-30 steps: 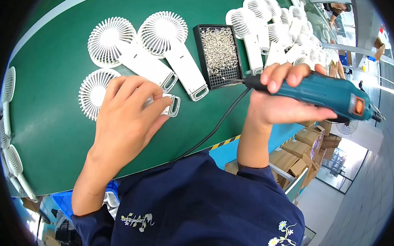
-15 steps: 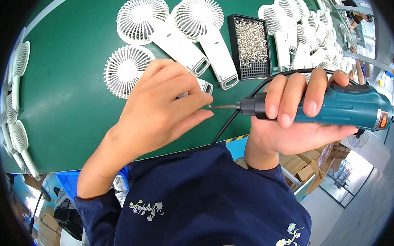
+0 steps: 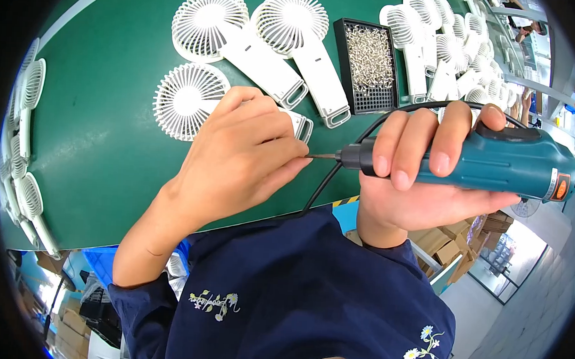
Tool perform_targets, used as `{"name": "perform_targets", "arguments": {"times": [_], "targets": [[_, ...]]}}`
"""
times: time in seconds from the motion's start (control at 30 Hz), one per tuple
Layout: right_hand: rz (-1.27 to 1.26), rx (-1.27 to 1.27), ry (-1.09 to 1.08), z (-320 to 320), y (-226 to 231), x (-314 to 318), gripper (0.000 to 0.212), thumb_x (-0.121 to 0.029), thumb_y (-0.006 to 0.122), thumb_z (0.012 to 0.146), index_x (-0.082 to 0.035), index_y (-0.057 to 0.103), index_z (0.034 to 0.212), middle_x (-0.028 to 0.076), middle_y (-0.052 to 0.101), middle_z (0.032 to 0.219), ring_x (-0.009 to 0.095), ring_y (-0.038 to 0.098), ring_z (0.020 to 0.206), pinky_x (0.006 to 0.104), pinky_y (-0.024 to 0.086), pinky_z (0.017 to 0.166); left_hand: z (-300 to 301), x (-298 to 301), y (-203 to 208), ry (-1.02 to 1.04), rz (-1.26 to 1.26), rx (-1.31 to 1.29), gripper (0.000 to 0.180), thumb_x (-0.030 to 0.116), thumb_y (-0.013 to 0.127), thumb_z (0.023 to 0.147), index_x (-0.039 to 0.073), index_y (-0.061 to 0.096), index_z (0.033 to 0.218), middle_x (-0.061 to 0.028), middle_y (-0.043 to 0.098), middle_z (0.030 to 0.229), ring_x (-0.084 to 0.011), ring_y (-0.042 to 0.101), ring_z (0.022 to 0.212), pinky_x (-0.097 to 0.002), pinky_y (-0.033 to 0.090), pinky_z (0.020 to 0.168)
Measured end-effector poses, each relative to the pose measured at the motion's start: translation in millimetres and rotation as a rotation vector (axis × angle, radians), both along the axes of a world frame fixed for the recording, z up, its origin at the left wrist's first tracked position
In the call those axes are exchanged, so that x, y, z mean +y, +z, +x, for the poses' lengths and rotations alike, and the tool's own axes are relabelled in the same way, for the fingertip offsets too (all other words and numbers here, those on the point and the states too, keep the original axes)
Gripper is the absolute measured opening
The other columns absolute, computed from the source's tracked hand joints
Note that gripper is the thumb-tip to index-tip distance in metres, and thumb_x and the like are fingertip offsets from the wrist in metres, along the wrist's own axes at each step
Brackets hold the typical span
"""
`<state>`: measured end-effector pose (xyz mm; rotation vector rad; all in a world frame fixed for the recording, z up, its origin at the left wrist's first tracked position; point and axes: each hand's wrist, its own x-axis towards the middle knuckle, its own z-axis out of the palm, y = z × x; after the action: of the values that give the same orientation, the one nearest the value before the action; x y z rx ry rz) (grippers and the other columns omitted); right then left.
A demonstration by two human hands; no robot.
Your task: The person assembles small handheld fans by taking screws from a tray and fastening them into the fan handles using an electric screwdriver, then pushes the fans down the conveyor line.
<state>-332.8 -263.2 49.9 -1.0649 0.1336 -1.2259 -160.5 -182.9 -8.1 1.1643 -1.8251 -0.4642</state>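
The electric screwdriver [image 3: 509,162] lies across the right hand [image 3: 429,161], at the right of the frame, with the fingers wrapped over its barrel and the thumb stretched along its underside. Its thin metal bit [image 3: 324,157] points left, to the fingertips of the left hand [image 3: 240,153] near the centre. There the thumb and forefinger come together at the bit's tip; whether they pinch something is hidden, and I cannot tell whether this hand grips the nearest fan [image 3: 187,101], whose handle runs beneath it.

The tool's casing is smooth teal plastic with a black nose, a black cable [image 3: 329,181] looping beside it. The fan is white, with a round, ribbed grille. Two similar fans [image 3: 257,61] lie above it, beside a black tray [image 3: 375,106] of small silvery screws [image 3: 370,58]. More white fans [image 3: 447,52] crowd the upper right.

All rest on a matte green tabletop [image 3: 102,152]; cardboard boxes [image 3: 448,251] stand lower right, beside a grey floor [image 3: 547,268].
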Motion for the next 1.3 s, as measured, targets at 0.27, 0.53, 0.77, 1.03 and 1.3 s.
{"name": "perform_targets", "arguments": {"times": [0.27,0.53,0.77,1.03,1.3], "targets": [[-0.158,0.077,0.279,-6.3,-8.7,-10.0,0.076,-0.073,0.046,0.09,-0.012,0.045,0.137,0.004,0.056,0.079,0.019,0.053,0.049,0.0358,0.048,0.044,0.0,4.5,-3.6,-0.056,0.056,-0.052,0.027,0.009,0.082,0.064,0.007,0.069,0.088,-0.0016,0.057,0.077,-0.0238,0.056,0.077,-0.038,0.043,0.079],[-0.269,0.13,0.155,-2.5,-11.2,6.5,0.077,-0.073,0.046,0.09,-0.011,0.046,0.135,0.006,0.055,0.079,0.023,0.053,0.053,0.0391,0.048,0.051,14.8,4.7,15.8,0.09,0.146,-0.299,0.042,0.009,0.08,0.061,0.008,0.067,0.101,-0.0035,0.058,0.101,-0.0263,0.055,0.098,-0.0406,0.042,0.087],[-0.262,0.124,0.097,9.6,-21.7,10.1,0.079,-0.078,0.046,0.087,-0.011,0.046,0.13,0.006,0.055,0.075,0.022,0.051,0.048,0.039,0.046,0.046,13.6,6.5,6.0,0.116,0.119,-0.328,0.038,0.008,0.078,0.063,0.009,0.066,0.099,-0.0027,0.057,0.1,-0.0256,0.056,0.098,-0.0403,0.042,0.088],[-0.196,0.112,0.201,7.9,-20.5,13.5,0.044,-0.018,0.068,0.091,-0.006,0.049,0.128,0.014,0.061,0.086,0.024,0.057,0.068,0.0388,0.049,0.063,10.7,5.0,3.2,0.179,0.064,-0.314,0.01,0.01,0.068,0.074,0.01,0.061,0.082,-0.001,0.053,0.088,-0.0191,0.054,0.092,-0.0357,0.042,0.088],[-0.178,0.085,0.134,8.6,-21.2,20.7,0.046,-0.034,0.065,0.091,-0.005,0.051,0.124,0.014,0.06,0.081,0.024,0.057,0.062,0.039,0.048,0.058,9.1,3.9,-1.4,0.18,0.038,-0.33,0.011,0.01,0.068,0.075,0.01,0.061,0.084,-0.0006,0.055,0.09,-0.0193,0.054,0.094,-0.036,0.042,0.088]]}}
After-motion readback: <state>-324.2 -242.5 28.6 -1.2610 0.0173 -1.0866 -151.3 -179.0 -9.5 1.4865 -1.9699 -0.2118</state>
